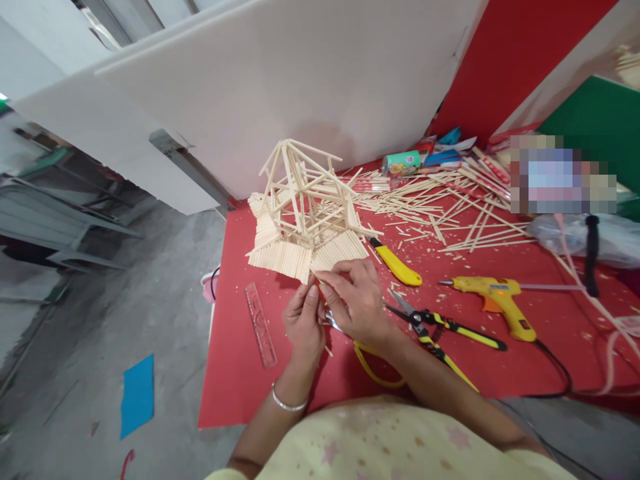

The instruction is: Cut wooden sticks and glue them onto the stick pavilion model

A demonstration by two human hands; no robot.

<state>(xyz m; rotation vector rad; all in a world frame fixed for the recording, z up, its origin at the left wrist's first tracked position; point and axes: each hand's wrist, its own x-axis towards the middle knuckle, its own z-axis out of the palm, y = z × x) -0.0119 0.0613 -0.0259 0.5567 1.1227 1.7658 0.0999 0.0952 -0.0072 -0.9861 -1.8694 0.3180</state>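
Observation:
A pavilion-like model of thin wooden sticks [280, 257] stands on the red tabletop, with an open frame on top and slatted panels fanned round its base. My left hand [304, 319] is closed in a pinch just below the model's near corner. Beside it my right hand [357, 300] is also pinched, its fingertips at that corner and close to the left ones. Whatever lies between the fingertips is too small and hidden to name. Partly under my right hand lie scissors with yellow handles [373, 373].
Right of my hands lie a yellow utility knife [397, 263], black-and-yellow shears [450, 325] and a corded yellow glue gun [493, 293]. A clear ruler [261, 327] is at left. Loose sticks [425, 200] and a green can [401, 163] lie behind, before a white panel [300, 80].

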